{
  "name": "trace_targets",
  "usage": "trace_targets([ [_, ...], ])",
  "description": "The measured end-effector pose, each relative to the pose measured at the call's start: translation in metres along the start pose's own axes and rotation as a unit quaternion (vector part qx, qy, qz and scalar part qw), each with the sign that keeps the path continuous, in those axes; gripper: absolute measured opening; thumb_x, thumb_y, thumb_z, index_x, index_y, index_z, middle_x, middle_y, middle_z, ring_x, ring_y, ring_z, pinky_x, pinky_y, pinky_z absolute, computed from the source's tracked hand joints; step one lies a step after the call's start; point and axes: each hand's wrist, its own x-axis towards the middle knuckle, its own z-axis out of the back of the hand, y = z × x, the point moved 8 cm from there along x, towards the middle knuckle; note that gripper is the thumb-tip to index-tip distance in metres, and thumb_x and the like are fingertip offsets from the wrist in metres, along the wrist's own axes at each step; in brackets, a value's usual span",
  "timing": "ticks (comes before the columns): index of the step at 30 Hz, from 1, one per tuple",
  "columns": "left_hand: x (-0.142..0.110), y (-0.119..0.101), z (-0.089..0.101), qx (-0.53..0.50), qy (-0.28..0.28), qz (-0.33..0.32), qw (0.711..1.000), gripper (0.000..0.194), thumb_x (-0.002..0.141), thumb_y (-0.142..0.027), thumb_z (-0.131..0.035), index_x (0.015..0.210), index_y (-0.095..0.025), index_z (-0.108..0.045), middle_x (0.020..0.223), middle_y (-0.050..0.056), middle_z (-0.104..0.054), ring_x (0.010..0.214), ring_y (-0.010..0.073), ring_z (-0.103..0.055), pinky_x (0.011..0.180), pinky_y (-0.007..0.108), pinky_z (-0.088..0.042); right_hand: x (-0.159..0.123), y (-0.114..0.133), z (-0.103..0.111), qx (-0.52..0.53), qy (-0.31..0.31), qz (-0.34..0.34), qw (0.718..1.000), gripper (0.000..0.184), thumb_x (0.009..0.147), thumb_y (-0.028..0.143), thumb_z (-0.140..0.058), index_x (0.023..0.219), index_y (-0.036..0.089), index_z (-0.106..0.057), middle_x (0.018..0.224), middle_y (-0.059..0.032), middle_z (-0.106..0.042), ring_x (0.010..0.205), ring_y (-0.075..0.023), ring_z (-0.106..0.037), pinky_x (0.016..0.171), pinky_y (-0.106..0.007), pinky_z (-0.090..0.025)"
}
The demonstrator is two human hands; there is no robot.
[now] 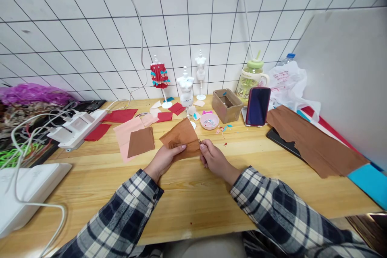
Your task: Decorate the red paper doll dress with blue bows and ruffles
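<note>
My left hand (165, 159) pinches a thin brown cloth piece (182, 134) from the left, thumb lying on top. The piece is held up at a slant over the wooden table (193, 197). At its right edge my right hand (214, 159) is closed around a small, thin tool (199, 141); only its narrow tip shows, and most of it is hidden by the fingers. Just behind the cloth stands a white mini dress form (185, 88). A flat brown square (141, 142) lies to the left, over a pale pink piece (121, 137).
Behind are a form in a red ruffled dress (159, 75), another white form (200, 68), a pink dish (209, 121) and a cardboard box (227, 107). A phone (258, 107) and brown cloth (320, 141) are right; a power strip (81, 129) with cables is left.
</note>
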Motion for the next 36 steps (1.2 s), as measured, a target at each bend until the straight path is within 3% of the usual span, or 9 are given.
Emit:
trace_targets([
  [14, 0.0004, -0.0004, 0.0031, 0.005, -0.016, 0.001, 1.0, 0.057, 0.067, -0.023, -0.079, 0.121, -0.013, -0.061, 0.112, 0.015, -0.07, 0.11, 0.0304, -0.063, 0.104, 0.048, -0.042, -0.0007, 0.0009, 0.0045, 0.006, -0.013, -0.003, 1.0, 0.027, 0.096, 0.048, -0.031, 0.089, 0.024, -0.042, 0.059, 0.0059, -0.043, 0.048, -0.0114, -0.043, 0.046, -0.023, -0.037],
  [27, -0.0003, 0.0004, 0.0004, -0.017, -0.003, 0.009, 1.0, 0.048, 0.072, -0.022, -0.075, 0.118, -0.013, -0.063, 0.116, 0.015, -0.068, 0.108, 0.0314, -0.064, 0.098, 0.046, -0.048, -0.0009, 0.0006, -0.0026, -0.001, 0.024, 0.02, 0.999, 0.027, 0.097, 0.048, -0.031, 0.09, 0.024, -0.041, 0.058, 0.0065, -0.043, 0.05, -0.0116, -0.043, 0.049, -0.022, -0.036],
  [36, 0.0004, 0.0002, 0.0032, 0.003, -0.016, 0.002, 1.0, 0.048, 0.07, -0.023, -0.077, 0.116, -0.014, -0.064, 0.114, 0.014, -0.069, 0.107, 0.0298, -0.065, 0.099, 0.044, -0.047, 0.0001, 0.0022, 0.0014, -0.022, -0.003, 0.025, 0.999, 0.022, 0.096, 0.044, -0.032, 0.091, 0.024, -0.041, 0.062, 0.0052, -0.046, 0.052, -0.0122, -0.044, 0.049, -0.023, -0.036],
])
